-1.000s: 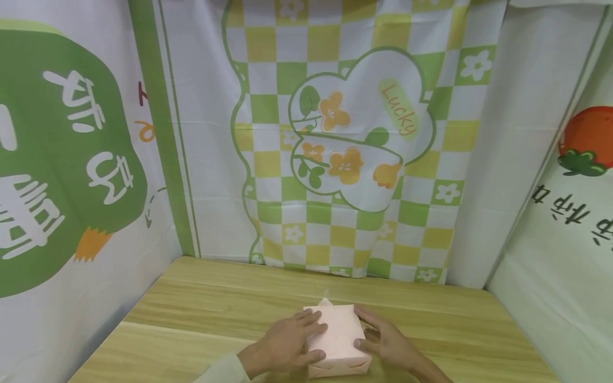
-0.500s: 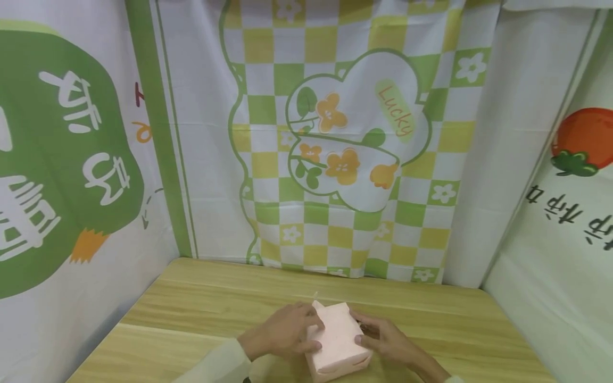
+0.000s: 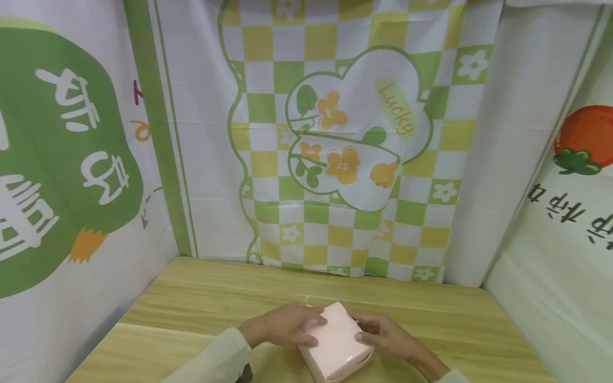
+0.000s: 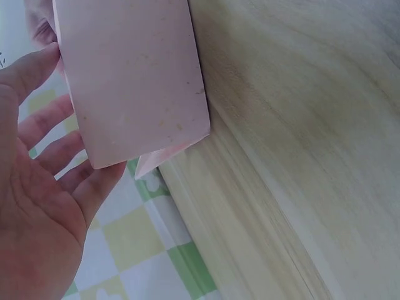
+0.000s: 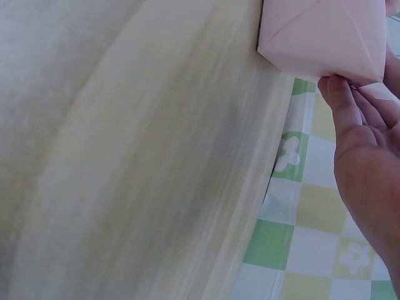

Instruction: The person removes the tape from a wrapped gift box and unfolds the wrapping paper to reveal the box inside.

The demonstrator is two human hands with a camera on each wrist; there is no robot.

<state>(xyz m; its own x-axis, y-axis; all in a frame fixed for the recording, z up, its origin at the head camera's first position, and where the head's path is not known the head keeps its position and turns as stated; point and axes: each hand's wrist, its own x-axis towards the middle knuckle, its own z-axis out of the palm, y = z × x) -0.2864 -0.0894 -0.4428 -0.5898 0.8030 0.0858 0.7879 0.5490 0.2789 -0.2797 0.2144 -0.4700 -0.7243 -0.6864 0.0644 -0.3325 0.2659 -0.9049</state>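
Observation:
A pink paper box (image 3: 335, 340) sits low over the wooden table, turned at an angle with one corner toward me. My left hand (image 3: 289, 325) grips its left side, thumb at the near edge and fingers at the far end. In the left wrist view, a folded flap (image 4: 164, 157) sticks out at the box's end, beside the fingertips. On the opposite side my right hand (image 3: 390, 338) holds the box, its thumb on the right edge. In the right wrist view, the right fingers (image 5: 345, 109) meet the box's end face, which has slanting fold lines.
The wood-grain table (image 3: 215, 298) runs back to a green and yellow checked cloth (image 3: 325, 250) hanging behind it. Printed white cloth walls stand at the left (image 3: 158, 234) and right (image 3: 541, 298). A small dark thing (image 3: 245, 373) shows under the left sleeve.
The box has turned counterclockwise between the hands, its near face now pointing right. The left fingers have slid from flat on its top to its side. The right hand keeps its hold.

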